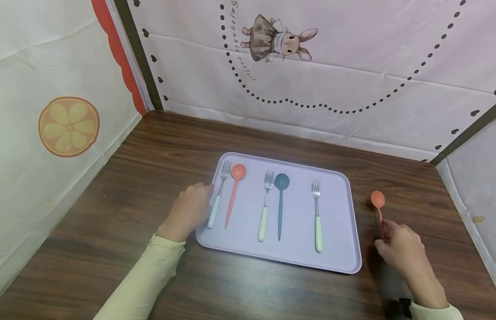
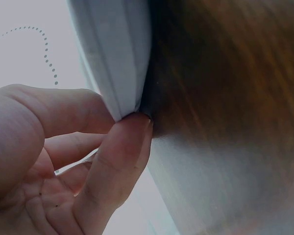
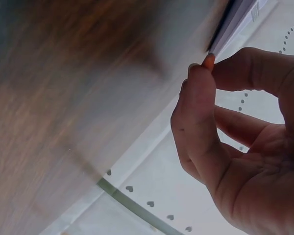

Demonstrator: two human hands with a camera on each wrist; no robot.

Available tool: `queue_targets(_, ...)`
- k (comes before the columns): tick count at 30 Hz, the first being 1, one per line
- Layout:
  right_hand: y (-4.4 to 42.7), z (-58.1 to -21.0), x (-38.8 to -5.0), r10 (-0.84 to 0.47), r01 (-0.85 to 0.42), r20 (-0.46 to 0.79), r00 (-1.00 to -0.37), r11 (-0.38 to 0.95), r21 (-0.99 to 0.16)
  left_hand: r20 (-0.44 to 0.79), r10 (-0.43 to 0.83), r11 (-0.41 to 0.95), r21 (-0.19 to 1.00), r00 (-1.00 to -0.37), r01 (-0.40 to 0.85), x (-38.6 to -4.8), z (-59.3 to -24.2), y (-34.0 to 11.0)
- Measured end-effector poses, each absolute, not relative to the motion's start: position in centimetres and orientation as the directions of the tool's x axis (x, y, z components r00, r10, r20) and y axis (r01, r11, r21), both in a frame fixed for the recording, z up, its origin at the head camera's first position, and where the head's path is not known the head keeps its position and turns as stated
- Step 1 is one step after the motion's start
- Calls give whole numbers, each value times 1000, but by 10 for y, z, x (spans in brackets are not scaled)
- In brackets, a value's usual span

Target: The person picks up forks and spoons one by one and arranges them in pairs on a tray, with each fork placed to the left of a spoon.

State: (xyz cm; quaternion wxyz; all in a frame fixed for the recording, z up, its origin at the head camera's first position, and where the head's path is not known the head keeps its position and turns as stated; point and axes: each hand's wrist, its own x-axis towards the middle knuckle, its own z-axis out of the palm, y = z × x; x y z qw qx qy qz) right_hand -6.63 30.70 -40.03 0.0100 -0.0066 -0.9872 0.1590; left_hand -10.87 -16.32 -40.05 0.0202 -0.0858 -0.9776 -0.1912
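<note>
My left hand (image 1: pixel 189 208) is at the left edge of a pale lilac tray (image 1: pixel 332 213). In the left wrist view, its thumb and finger pinch the tray's rim (image 2: pixel 118 63). Off the tray's right side, my right hand (image 1: pixel 404 249) pinches the handle of an orange spoon (image 1: pixel 378 199). Only the tip of that handle shows in the right wrist view. On the tray lie a fork with a pale blue handle (image 1: pixel 214 211), a coral spoon (image 1: pixel 238 172), a green-handled fork (image 1: pixel 262 223), a teal spoon (image 1: pixel 282 181) and another green-handled fork (image 1: pixel 318 233).
The tray lies on a dark wood-grain table (image 1: pixel 248 289). Behind it rises a white cloth wall (image 1: pixel 352 53) with a printed rabbit. Another cloth wall (image 1: pixel 24 178), with a printed orange slice, borders the left side, and a third (image 1: pixel 480 178) the right.
</note>
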Motion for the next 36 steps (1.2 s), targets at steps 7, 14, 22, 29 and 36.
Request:
queue_targets(7,304,-399,-66,9,1,23,-1000,946,-323,69,159,913,370,-985,173,-108,-400,-163)
queue_targets(14,300,-397,-66,6,-4,28,-1000,945,-326,67,156,916,363,-985,170,-109,-399,-164)
queue_targets(22,296,-394,-67,2,1,4,-1000,944,-331,79,163,914,364,-983,181,-108,-399,-164)
queue_targets(29,291,-393,-68,-2,3,-15,-1000,938,-346,90,160,913,365,-983,182,-108,-400,-164)
queue_targets(36,285,-393,-68,-11,-1,-24,-1000,935,-354,82,160,912,370,-984,180,-109,-402,-164)
